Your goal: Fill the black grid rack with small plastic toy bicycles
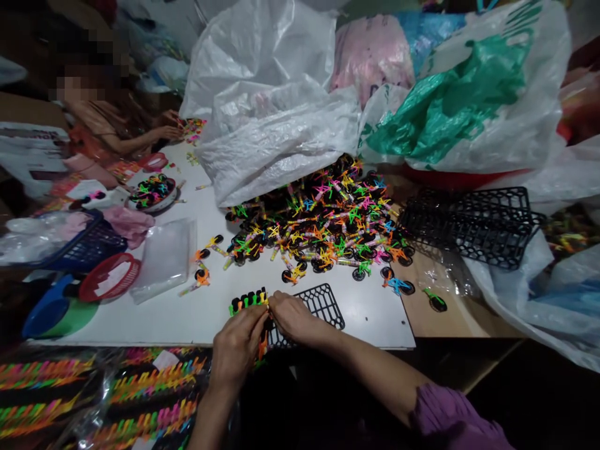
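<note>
My left hand (237, 340) and my right hand (293, 317) meet at the table's front edge, both closed with fingertips pinched together. Between them is a small toy bicycle, mostly hidden, with a bit of yellow showing. Under my hands lies a black plastic grid tray (323, 305), its right part bare. Along its left part stands a row of toy bicycles (246, 301) with black wheels and green, orange and yellow frames. Behind the tray, a big heap of loose toy bicycles (323, 219) in many colours covers the white table (206, 322).
Black grid trays (492, 219) are stacked at right. White sacks (281, 137) stand behind the heap. Clear plastic bags (164, 256), a red basket (112, 278) and a blue basket (96, 240) are at left. Filled rows (154, 381) lie below. Another person (112, 119) works at far left.
</note>
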### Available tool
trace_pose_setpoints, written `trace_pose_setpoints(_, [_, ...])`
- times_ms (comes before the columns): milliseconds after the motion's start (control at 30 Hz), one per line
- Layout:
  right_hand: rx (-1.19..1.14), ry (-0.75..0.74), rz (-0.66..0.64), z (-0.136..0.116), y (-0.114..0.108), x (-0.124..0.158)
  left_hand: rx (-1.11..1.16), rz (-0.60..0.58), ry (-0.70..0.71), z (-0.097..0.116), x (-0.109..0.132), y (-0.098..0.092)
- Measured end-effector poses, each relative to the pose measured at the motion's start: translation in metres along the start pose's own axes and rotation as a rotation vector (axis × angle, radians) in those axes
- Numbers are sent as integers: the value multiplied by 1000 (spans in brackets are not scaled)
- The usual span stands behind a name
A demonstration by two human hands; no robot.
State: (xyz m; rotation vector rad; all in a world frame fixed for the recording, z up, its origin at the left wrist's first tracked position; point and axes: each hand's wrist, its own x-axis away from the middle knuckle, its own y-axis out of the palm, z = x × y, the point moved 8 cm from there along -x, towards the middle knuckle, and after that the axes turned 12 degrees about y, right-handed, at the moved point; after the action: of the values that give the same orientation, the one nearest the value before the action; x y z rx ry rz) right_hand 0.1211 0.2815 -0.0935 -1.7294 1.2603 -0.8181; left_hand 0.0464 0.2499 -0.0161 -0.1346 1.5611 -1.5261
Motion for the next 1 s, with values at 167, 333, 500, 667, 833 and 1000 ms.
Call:
trace_pose_setpoints(167, [-61,-156,-177,10,-32,-17,-6,-22,-27,-2,-1,-2])
trace_pose_setpoints(333, [243,-171,12,40,-72,-62,26,-79,-66,-7,0,-4])
trace_pose_setpoints(500, [284,-386,-88,40,-56,-76,49,-100,-97,-21,6,-3])
trace_pose_setpoints(667, [-19,-283,76,39,-97,-52,17,-71,-114,-32,3,-4])
trace_pose_setpoints(833, [-684,193,93,44,-71,6,-12,-55,-152,-40,-5,1])
trace_pose_setpoints(1000, [-979,401,-57,32,6,31,-46,-36,-148,-45,-13,2])
